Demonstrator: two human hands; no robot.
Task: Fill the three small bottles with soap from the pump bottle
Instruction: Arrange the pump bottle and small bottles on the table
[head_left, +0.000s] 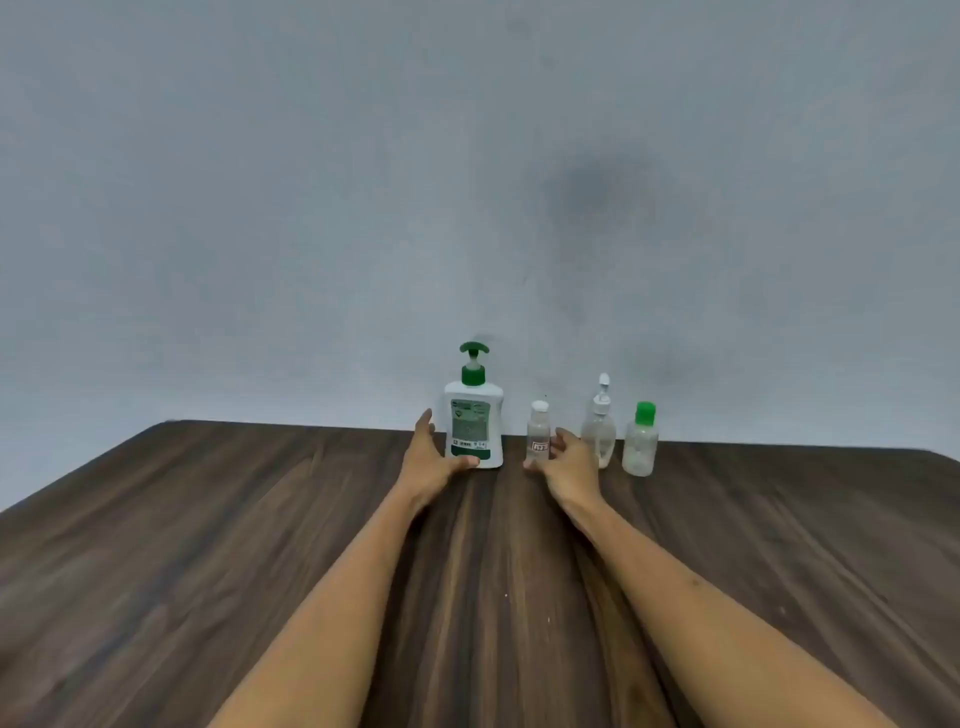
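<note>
Two bare forearms reach forward from the near edge across a dark wood-grain table (208, 545), converging toward its far side. The left hand (434, 460) wraps around the lower left side of the white pump bottle (474, 426), thumb across the front near the base and fingers up along its left flank, grasping it. The right hand (569, 460) sits at the foot of the smallest clear bottle (538, 434), thumb and fingers pinching its lower body from the right.

The pump bottle stands upright near the table's far edge, with a green collar, a green pump head and a green and grey label on its front. Just to its right stands the small clear bottle with a white cap and a small red-and-white label. Further right, apart from it, stands a clear bottle with a white pump top (600, 431), partly behind the right hand's fingers. Just beside that, at the right end of the row, is a clear bottle with a green cap (641, 441). All four stand upright, close to a plain grey-blue wall (311, 208), which bears a dark smudge above the bottles.
</note>
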